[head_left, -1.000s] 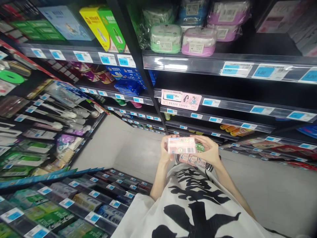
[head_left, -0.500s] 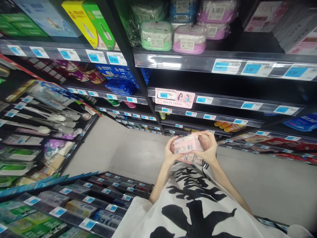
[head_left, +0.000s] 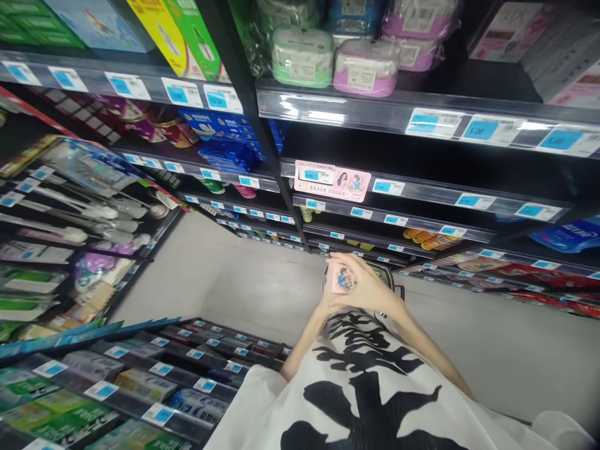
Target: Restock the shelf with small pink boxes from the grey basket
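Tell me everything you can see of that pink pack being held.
The pink pack looks boxy, with a colourful, partly blue picture on its visible face. Film or card, I can't tell. That face points toward the camera, above a dark-rimmed basket. The left hand and right hand both grip it, hiding much of the rest.

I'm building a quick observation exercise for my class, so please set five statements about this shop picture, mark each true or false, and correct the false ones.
1. The person's left grip and right grip hold a pink package. True.
2. The shirt is plain white. False: the white shirt bears black markings.
3. The green container stands left of the pink-purple container in the picture. True.
4. The pink sign lies on the floor. False: the pink sign is on a shelf edge.
5. Blue-and-white labels appear on several shelves. True.
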`<state>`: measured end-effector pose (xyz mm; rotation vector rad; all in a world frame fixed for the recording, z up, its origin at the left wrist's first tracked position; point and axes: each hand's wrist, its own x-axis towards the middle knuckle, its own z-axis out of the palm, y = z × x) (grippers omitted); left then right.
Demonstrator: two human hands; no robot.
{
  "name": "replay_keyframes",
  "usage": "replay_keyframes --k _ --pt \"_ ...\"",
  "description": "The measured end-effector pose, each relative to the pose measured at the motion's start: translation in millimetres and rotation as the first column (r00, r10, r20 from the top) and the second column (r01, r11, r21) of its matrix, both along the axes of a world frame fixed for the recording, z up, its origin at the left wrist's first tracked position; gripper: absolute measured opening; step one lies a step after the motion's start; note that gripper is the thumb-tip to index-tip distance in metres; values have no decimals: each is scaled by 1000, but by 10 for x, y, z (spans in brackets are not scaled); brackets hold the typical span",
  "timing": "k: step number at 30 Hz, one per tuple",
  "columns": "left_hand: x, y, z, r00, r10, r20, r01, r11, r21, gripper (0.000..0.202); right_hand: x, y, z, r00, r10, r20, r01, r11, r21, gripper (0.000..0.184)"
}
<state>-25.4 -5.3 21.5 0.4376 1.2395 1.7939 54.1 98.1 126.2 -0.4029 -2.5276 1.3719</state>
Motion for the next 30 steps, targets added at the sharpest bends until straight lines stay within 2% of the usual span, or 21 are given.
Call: replay_keyframes --k 3,6,9,12,21,27,30 --pt "-6 -20 -34 994 -50 101 36 990 137 80 73 104 59 1000 -8 31 6 999 41 99" --pt "-61 -36 -9 992 -38 121 9 973 229 92 159 212 5 1000 14 11 -14 999 42 94" --pt "-128 -45 36 995 29 100 -49 978 205 93 197 249 -93 998 47 -52 -47 999 -8 82" --pt "-165 -50 66 995 59 75 -72 981 182 93 181 227 -146 992 54 -113 -58 998 -31 80" --pt "-212 -47 103 993 70 92 -86 979 183 95 88 211 -105 994 65 -92 -68 997 -30 80" --pt "-266 -68 74 991 88 96 -110 960 256 88 22 211 -102 992 93 -85 -95 995 -26 87" --pt "-290 -81 44 991 100 94 -119 968 221 87 7 231 -130 984 143 -108 -147 989 -29 100"
